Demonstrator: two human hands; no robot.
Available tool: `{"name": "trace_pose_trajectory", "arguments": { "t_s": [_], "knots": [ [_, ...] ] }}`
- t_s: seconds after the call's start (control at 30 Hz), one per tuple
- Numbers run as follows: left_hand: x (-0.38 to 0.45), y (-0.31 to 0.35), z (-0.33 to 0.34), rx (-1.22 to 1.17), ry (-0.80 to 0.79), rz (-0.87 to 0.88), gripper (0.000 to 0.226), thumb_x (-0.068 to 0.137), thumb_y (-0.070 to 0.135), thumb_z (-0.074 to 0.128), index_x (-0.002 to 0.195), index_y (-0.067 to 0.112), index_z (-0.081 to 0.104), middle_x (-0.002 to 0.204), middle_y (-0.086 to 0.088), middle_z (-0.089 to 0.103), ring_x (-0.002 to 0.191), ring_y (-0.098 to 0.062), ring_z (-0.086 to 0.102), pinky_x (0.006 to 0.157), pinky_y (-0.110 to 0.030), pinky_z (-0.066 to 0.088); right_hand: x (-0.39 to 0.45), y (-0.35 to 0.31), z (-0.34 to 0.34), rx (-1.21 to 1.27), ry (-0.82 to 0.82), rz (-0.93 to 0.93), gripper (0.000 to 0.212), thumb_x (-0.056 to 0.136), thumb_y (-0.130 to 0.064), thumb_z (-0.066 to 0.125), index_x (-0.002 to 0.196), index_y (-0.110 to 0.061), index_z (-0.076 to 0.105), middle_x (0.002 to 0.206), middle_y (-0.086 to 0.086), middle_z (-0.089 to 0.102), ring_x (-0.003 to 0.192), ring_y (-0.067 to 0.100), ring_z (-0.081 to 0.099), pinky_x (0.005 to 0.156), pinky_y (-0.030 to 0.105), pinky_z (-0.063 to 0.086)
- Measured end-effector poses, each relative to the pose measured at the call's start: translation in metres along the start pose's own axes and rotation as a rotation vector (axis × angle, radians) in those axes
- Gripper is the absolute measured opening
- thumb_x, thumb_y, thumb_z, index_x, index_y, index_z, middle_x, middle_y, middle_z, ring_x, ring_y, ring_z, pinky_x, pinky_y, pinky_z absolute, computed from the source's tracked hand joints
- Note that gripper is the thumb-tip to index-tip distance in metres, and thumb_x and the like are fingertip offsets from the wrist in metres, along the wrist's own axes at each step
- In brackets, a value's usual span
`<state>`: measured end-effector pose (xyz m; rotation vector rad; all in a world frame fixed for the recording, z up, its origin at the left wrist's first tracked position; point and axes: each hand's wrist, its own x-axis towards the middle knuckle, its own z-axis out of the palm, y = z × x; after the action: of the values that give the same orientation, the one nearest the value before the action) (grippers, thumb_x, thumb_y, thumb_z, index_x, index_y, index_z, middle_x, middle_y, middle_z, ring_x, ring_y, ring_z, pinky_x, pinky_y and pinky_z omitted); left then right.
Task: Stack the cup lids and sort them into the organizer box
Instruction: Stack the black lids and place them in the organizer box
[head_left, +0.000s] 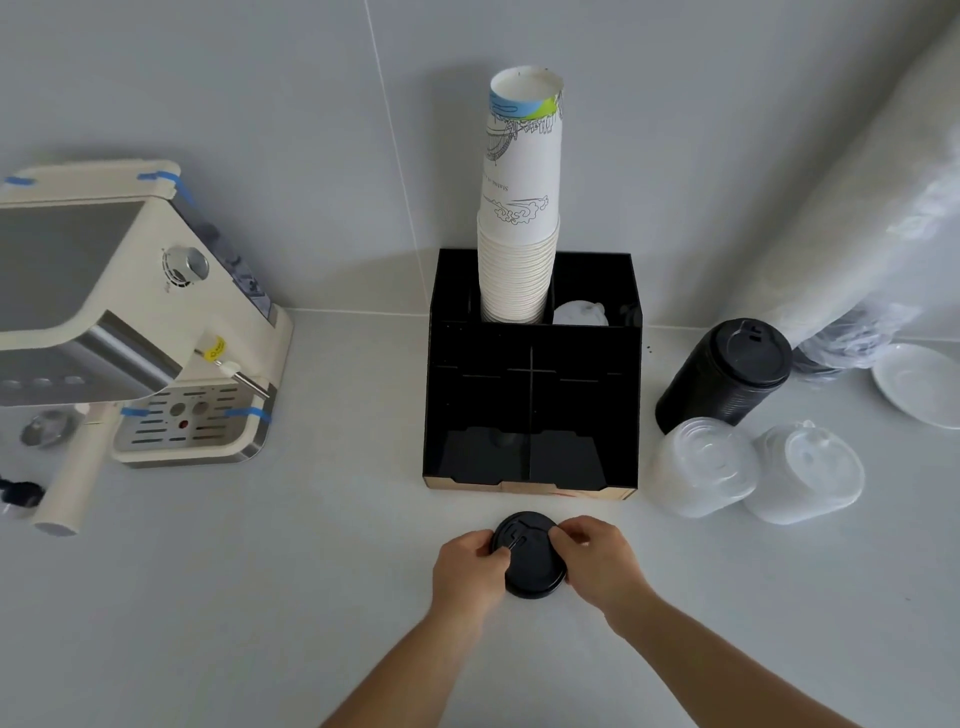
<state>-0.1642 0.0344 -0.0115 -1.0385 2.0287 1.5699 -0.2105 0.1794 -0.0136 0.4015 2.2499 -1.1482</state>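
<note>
I hold a black lid (530, 558) on the counter (260, 597) just in front of the box (532, 395), my left hand (470, 569) pinching its left edge and my right hand (597, 558) closed on its right edge. A black stack (724, 376) and 2 clear stacks (701, 465) lie right of the box, cups (519, 208) standing in its back

Saucer (922, 384) and plastic-wrapped roll (857, 208) cut off at right edge.

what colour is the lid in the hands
Black; the lid between both hands shows best in the head view.
</note>
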Motion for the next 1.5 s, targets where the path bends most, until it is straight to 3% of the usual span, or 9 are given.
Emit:
{"name": "trace_pose_trajectory", "arguments": {
  "t_s": [0.1,0.27,0.4,0.63,0.8,1.03,1.2,1.4,1.5],
  "knots": [
    [-0.010,0.008,-0.010,0.016,-0.011,0.038,0.013,0.083,0.014,0.061,0.074,0.012,0.070,0.090,-0.016,0.074,0.080,-0.026,0.065,0.070,-0.029,0.048,-0.006,0.000,0.000,0.052,-0.020,0.033,0.017,0.095,-0.030,0.058,0.099,-0.019,0.071,0.091,0.002,0.069,0.087,0.024,0.065,0.083,0.037,0.058],
    [-0.017,0.012,-0.024,-0.157,-0.032,-0.012,0.030,0.079,0.008,0.068,0.056,0.027,0.072,0.076,-0.005,0.070,0.076,-0.027,0.063,0.073,-0.037,0.053,-0.016,-0.002,-0.005,0.094,-0.018,-0.016,0.018,0.094,-0.027,0.059,0.104,-0.020,0.072,0.096,-0.003,0.069,0.086,0.016,0.063,0.084,0.035,0.057],
    [-0.027,0.018,-0.035,-0.282,-0.040,-0.043,0.004,0.087,0.017,0.067,0.088,0.019,0.070,0.100,-0.011,0.072,0.096,-0.029,0.069,0.076,-0.037,0.061,-0.023,-0.013,-0.013,0.115,-0.057,-0.071,0.018,0.095,-0.027,0.060,0.108,-0.022,0.072,0.103,-0.003,0.070,0.088,0.019,0.067,0.076,0.032,0.061],
    [-0.031,0.035,-0.053,-0.355,-0.031,0.033,0.014,0.090,0.014,0.064,0.102,0.012,0.070,0.106,-0.011,0.071,0.100,-0.029,0.068,0.081,-0.039,0.060,-0.034,-0.040,-0.020,0.064,-0.079,-0.216,0.016,0.095,-0.026,0.061,0.109,-0.023,0.069,0.103,-0.004,0.070,0.087,0.019,0.069,0.070,0.027,0.060],
    [-0.029,0.046,-0.068,-0.477,-0.041,0.067,0.017,0.088,0.009,0.066,0.104,0.009,0.071,0.104,-0.014,0.072,0.097,-0.029,0.070,0.067,-0.031,0.060,-0.036,-0.065,-0.025,0.109,-0.131,-0.257,0.014,0.094,-0.025,0.065,0.107,-0.021,0.068,0.103,0.000,0.071,0.091,0.023,0.070,0.067,0.026,0.059],
    [-0.027,0.061,-0.080,-0.575,-0.022,0.148,0.013,0.086,0.009,0.069,0.097,0.015,0.071,0.103,-0.010,0.073,0.096,-0.025,0.070,0.071,-0.032,0.061,-0.027,-0.096,-0.030,0.119,-0.160,-0.293,0.018,0.093,-0.023,0.067,0.110,-0.020,0.070,0.101,0.005,0.074,0.092,0.025,0.071,0.063,0.030,0.062],
    [-0.024,0.062,-0.084,-0.616,-0.016,0.188,0.013,0.085,0.012,0.070,0.097,0.015,0.072,0.094,-0.010,0.074,0.088,-0.020,0.069,0.081,-0.030,0.060,-0.015,-0.123,-0.033,0.191,-0.134,-0.280,0.017,0.091,-0.021,0.070,0.108,-0.018,0.071,0.096,0.006,0.076,0.079,0.026,0.073,0.060,0.029,0.060],
    [-0.021,0.066,-0.076,-0.612,0.059,0.170,0.019,0.081,0.005,0.069,0.078,0.023,0.069,0.077,-0.009,0.072,0.073,-0.018,0.065,0.072,-0.024,0.060,0.013,-0.145,-0.026,0.036,-0.122,-0.261,0.017,0.093,-0.022,0.067,0.110,-0.019,0.067,0.102,0.007,0.073,0.089,0.027,0.072,0.066,0.035,0.064],
    [-0.012,0.070,-0.071,-0.562,0.117,0.127,0.015,0.077,0.006,0.067,0.077,0.021,0.065,0.071,-0.009,0.067,0.068,-0.021,0.060,0.074,-0.031,0.057,0.030,-0.151,-0.018,-0.139,-0.086,-0.271,0.019,0.093,-0.021,0.066,0.111,-0.019,0.067,0.096,0.006,0.072,0.082,0.022,0.070,0.073,0.034,0.063]
  ]
}}
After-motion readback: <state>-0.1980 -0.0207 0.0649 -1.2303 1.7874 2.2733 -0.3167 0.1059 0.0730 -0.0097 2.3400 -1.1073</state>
